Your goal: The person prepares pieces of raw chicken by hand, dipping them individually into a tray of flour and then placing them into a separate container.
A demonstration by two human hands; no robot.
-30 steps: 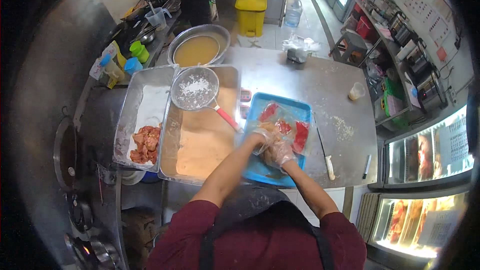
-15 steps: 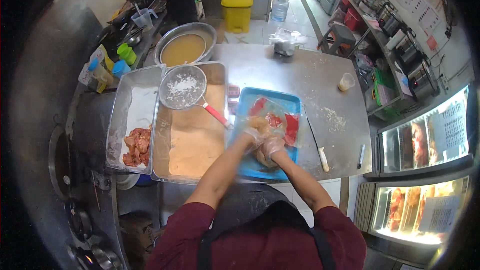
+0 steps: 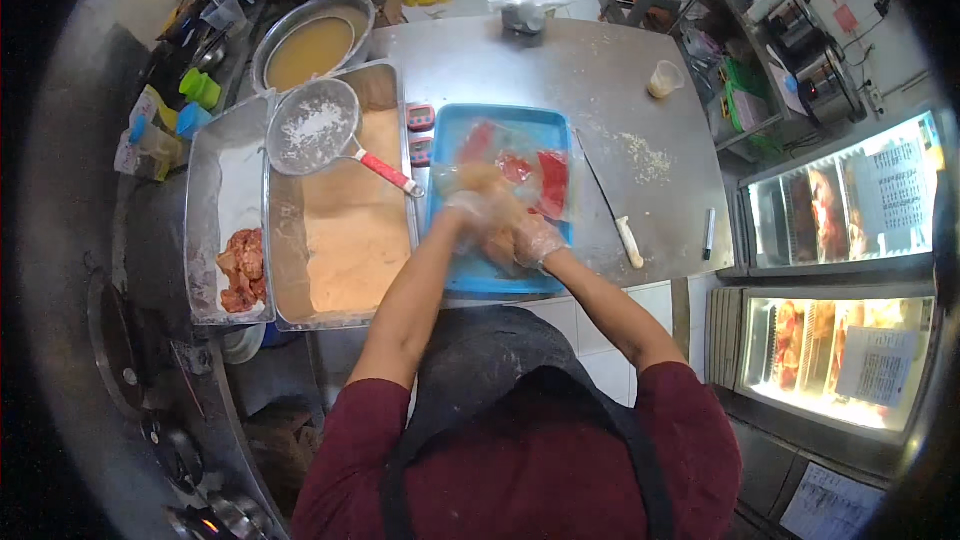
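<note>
A: Where are the hands?

B: Both are gloved and pressed together over the blue tray (image 3: pixel 470 275) on the steel worktop (image 3: pixel 600 80). The left hand (image 3: pixel 470 212) and right hand (image 3: pixel 530 238) close on a pale lump of meat (image 3: pixel 480 180) that sits just ahead of the fingers; the fingers are curled round it, clenched rather than loose

A: What else lies in that tray?

B: Beyond the fingers, red pieces (image 3: pixel 550 180) rest under a clear plastic film. I judge those are yet to be handled

A: And to the left of the fingers?

B: A wide pan of tan breading (image 3: pixel 350 240), with a sieve (image 3: pixel 312 125) dusted white lying across its far end, red handle pointing toward the hands. Further left, a second pan (image 3: pixel 215 180) holds white flour and a small heap of reddish coated pieces (image 3: pixel 240 268)

A: So how far along?

B: Judging by it, a few pieces are done and heaped there, one is in hand, several wait

A: Right of the fingers?

B: A knife (image 3: pixel 612 205) lies near the tray, with crumbs (image 3: pixel 645 155) scattered past it
</note>
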